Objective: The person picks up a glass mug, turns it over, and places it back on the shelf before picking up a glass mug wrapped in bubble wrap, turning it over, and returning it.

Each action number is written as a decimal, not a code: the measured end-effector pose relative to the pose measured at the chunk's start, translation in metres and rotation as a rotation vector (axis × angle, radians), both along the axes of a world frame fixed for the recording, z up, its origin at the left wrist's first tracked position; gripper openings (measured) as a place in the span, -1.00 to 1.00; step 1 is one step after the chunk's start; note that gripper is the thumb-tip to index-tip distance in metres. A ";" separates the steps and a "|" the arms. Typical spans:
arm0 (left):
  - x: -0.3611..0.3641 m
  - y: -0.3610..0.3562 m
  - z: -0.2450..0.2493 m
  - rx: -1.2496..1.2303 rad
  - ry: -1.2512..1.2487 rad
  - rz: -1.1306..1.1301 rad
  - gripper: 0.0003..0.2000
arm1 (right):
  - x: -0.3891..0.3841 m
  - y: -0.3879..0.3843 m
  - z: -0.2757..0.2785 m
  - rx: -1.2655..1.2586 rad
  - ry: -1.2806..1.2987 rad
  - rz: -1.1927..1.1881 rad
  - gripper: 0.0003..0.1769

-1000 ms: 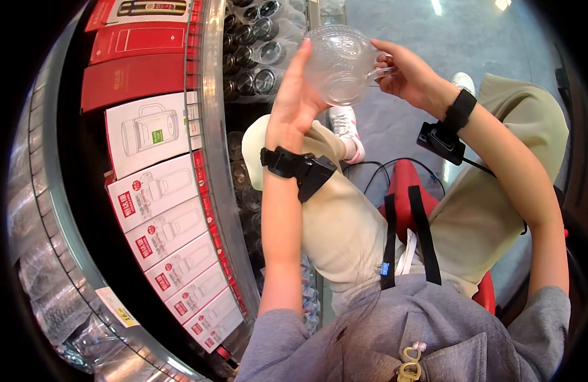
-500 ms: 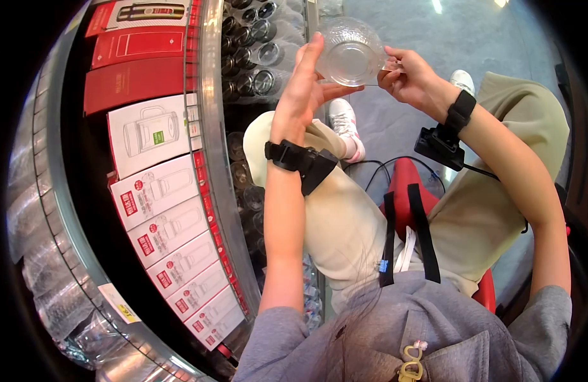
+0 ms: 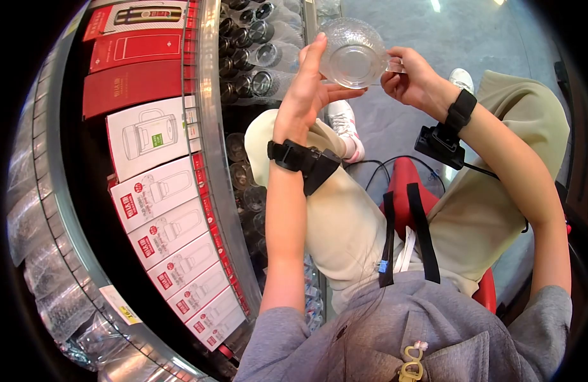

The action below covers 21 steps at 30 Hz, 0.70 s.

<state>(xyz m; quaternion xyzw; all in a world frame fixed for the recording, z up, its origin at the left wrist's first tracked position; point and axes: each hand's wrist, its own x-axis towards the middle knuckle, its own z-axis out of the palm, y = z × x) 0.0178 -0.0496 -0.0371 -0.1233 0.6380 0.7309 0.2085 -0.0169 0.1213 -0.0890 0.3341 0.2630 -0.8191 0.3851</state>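
A clear glass mug (image 3: 352, 56) with a textured wall is raised at the top centre, its round base turned toward me. My right hand (image 3: 412, 76) pinches the mug's small handle (image 3: 394, 65) from the right. From the left, my left hand (image 3: 308, 91) cradles the mug, its thumb along the left side and its fingers reaching under the lower edge. Part of the left fingers is hidden behind the mug and the palm. Both wrists wear black strapped devices.
At left, a shelf (image 3: 208, 127) holds red boxes (image 3: 138, 86) and white boxes (image 3: 157, 191) with printed jugs and bottles. Behind its rail stand several plastic-wrapped glasses (image 3: 265, 54). Below me are a red seat (image 3: 403, 184), black cables and the grey floor (image 3: 428, 32).
The mug has tilted and shifted very slightly, with its handle showing a little more. Both hands keep almost the same place on it.
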 end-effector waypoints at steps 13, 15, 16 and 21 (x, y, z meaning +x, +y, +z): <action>0.001 0.000 0.001 -0.078 -0.013 -0.026 -0.34 | 0.003 -0.003 0.005 0.073 -0.007 0.006 -0.79; 0.001 0.001 0.001 -0.083 -0.011 -0.026 -0.35 | 0.003 -0.003 0.005 0.078 -0.006 0.001 -0.78; 0.001 0.001 0.001 -0.084 -0.009 -0.025 -0.35 | 0.003 -0.003 0.005 0.079 -0.004 0.003 -0.78; 0.001 0.001 0.001 -0.082 0.001 -0.032 -0.35 | 0.003 -0.002 0.005 0.079 -0.004 0.009 -0.77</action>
